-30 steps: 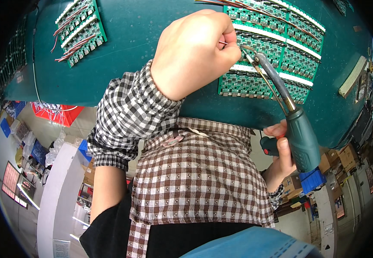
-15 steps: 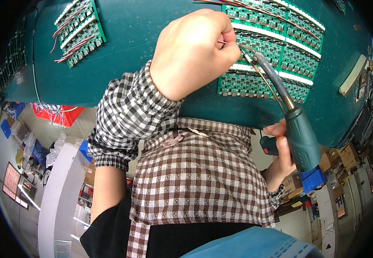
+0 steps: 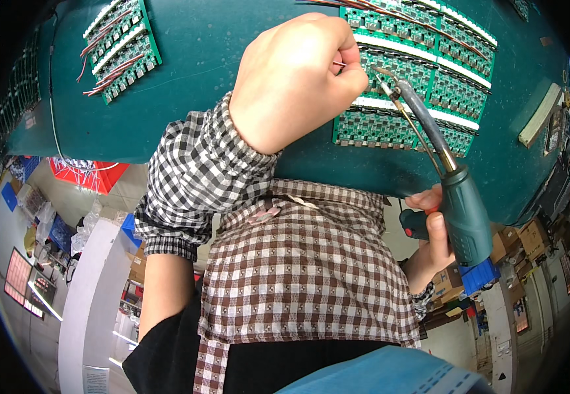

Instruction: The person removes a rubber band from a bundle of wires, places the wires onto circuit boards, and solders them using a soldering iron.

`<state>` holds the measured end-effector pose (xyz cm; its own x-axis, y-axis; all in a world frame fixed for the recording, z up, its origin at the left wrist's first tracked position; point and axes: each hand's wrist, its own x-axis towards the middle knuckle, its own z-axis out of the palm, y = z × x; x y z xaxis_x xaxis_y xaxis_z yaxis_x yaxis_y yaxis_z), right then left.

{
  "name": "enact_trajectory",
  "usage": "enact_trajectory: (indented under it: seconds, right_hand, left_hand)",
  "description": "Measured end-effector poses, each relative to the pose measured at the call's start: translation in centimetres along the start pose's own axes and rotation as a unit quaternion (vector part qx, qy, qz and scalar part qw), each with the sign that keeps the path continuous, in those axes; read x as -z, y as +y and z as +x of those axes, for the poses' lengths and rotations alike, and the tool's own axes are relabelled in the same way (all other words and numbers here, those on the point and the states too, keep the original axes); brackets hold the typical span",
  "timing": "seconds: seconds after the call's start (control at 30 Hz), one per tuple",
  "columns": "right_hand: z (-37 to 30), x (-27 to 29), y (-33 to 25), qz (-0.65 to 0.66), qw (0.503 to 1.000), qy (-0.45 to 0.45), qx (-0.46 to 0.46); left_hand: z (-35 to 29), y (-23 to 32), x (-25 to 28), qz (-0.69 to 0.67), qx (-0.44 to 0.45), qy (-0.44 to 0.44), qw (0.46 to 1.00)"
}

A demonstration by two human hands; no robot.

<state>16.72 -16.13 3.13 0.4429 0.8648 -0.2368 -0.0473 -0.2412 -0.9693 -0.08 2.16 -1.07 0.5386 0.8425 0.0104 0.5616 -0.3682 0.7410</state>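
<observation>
My left hand (image 3: pixel 301 79) is closed in a pinch on a thin wire (image 3: pixel 339 64), over the left edge of a panel of green circuit boards (image 3: pixel 459 92). In my right hand (image 3: pixel 433 233) is a green soldering gun (image 3: pixel 467 217) with a trigger grip and a thin metal feed tube along its barrel. The gun's bent tip (image 3: pixel 382 71) points at the boards close by my left fingertips; whether it touches them I cannot tell. Loose red, black and white wires (image 3: pixel 423 26) lie across the top of the panel.
A smaller board panel (image 3: pixel 124 49) with wires lies on the green table (image 3: pixel 193 85) at the left. At the right is a pale bar (image 3: pixel 539 115). Below the table's left edge stands a red bin (image 3: pixel 91 176); a blue bin (image 3: pixel 477 276) is at the lower right.
My right hand and the soldering gun have shifted slightly to the right, drawing the tip a little away from my left fingertips. My left hand has stayed in place.
</observation>
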Motion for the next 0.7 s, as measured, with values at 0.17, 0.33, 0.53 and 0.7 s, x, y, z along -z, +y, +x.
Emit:
enact_trajectory:
  seconds: [0.17, 0.33, 0.53, 0.7]
  right_hand:
    - [0.01, 0.46, 0.32, 0.016, 1.000, -0.018, 0.013]
    - [-0.40, 0.47, 0.36, -0.001, 1.000, -0.013, -0.002]
    - [-0.42, 0.53, 0.58, 0.012, 1.000, -0.013, 0.003]
    - [-0.36, 0.42, 0.45, 0.011, 1.000, -0.018, 0.003]
  left_hand:
    - [-0.19, -0.08, 0.06, -0.003, 0.003, 0.000, 1.000]
    - [-0.67, -0.03, -0.34, 0.015, -0.010, 0.028, 0.999]
    - [-0.88, 0.06, -0.67, -0.001, -0.003, 0.053, 0.999]
    - [-0.79, 0.13, -0.53, 0.006, -0.001, 0.049, 0.999]
